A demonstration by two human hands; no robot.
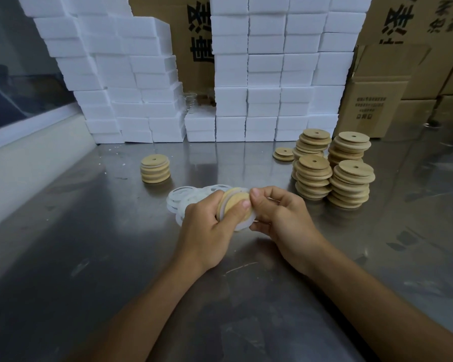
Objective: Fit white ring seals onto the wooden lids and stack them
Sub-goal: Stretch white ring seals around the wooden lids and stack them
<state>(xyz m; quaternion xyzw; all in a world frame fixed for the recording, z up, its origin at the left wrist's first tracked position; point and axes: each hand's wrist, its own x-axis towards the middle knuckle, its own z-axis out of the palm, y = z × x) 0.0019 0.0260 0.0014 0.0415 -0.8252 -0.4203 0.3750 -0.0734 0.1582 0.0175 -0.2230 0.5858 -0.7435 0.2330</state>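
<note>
My left hand [209, 223] grips a round wooden lid [234, 202] held on edge above the steel table, thumb pressed on its face. A white ring seal [243, 223] hangs partly around the lid's lower rim. My right hand [277, 212] pinches the seal and the lid's right edge with thumb and fingertips. Behind the hands lies a loose heap of white ring seals [179, 198]. A short stack of lids with seals fitted [155, 169] stands to the left. Several tall stacks of bare wooden lids [332, 168] stand to the right.
A single pair of lids [283, 153] lies by the tall stacks. White foam boxes [262, 74] are piled in a wall along the table's back. Brown cartons [392, 95] stand at the far right. The steel table [115, 257] stretches out in front of me.
</note>
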